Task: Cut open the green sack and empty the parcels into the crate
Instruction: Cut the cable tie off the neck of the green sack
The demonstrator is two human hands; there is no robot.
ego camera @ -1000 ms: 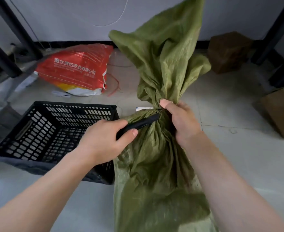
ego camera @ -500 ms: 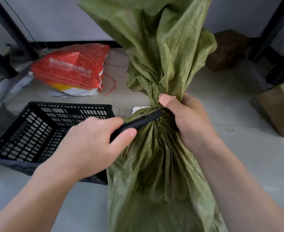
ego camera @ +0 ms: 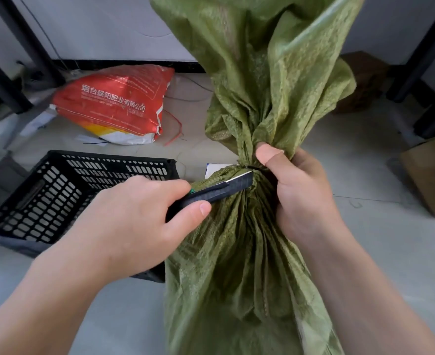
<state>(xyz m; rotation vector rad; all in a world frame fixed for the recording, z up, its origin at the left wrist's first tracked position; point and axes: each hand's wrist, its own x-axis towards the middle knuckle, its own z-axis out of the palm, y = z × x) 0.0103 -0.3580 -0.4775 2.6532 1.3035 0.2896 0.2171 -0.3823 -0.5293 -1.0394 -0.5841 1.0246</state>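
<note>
The green sack (ego camera: 236, 265) stands upright on the floor (ego camera: 390, 252) between the two forearms. Its gathered neck is at hand height and its loose top flares up above both hands. The step in hand looks like cutting the binding at that neck. To do it well, the right hand (ego camera: 300, 196) should keep the neck pulled taut and upright, so the woven cloth stays bunched and the binding stands proud. That hand is clamped round the neck from the right, its thumb lying across the cloth just above the binding. The left hand (ego camera: 134, 221) is closed round the handle of a utility knife (ego camera: 219, 190) and holds it just left of the neck. The blade's tip touches or nearly touches the thin black tie (ego camera: 248, 167). That puts the edge very near the right thumb, so the stroke is best kept short and drawn away from that hand. It should catch only the tie and not the cloth under it.

The sack's body hangs below both hands, touching the left hand's fingers. The parcels are hidden inside. The black plastic crate (ego camera: 57, 190) sits on the floor to the left of the left hand and partly under that wrist, against the sack's left side, so it is handy for tipping.
</note>
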